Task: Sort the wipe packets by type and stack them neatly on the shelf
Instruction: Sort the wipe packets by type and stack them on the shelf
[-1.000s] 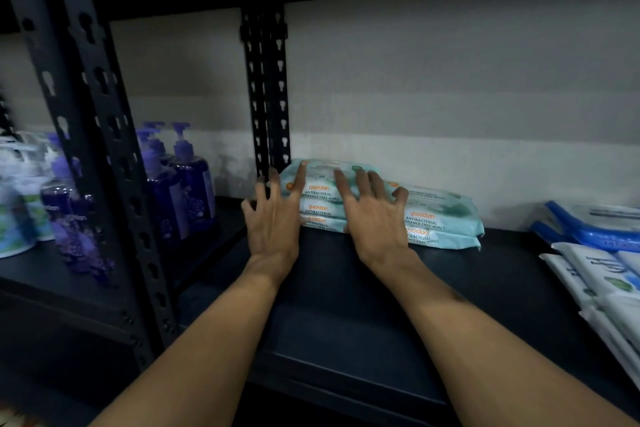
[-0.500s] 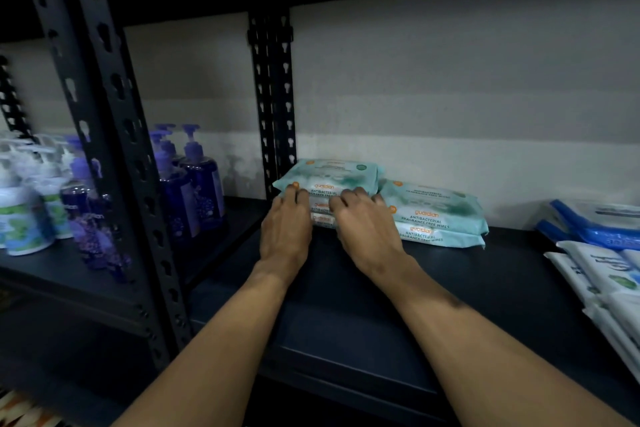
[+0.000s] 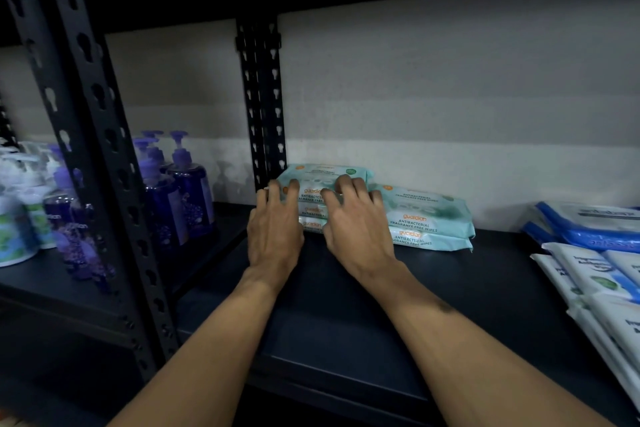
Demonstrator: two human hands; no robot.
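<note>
Teal wipe stack [image 3: 312,215] sits back-left on shelf [image 3: 346,322], long axis left-right, straight ahead of both hands. Your left hand [image 3: 275,236] presses its front, fingers flat; right hand [image 3: 356,229] curls grip over top packet [image 3: 322,170].

One wide-angle view, worn on the head, looks forward and slightly down into the shelf [image 3: 346,305] from close in. The left hand [image 3: 275,236] and right hand [image 3: 360,236] meet the packets [image 3: 322,173] at mid-frame, and the wall [image 3: 450,97] faces it squarely.
</note>
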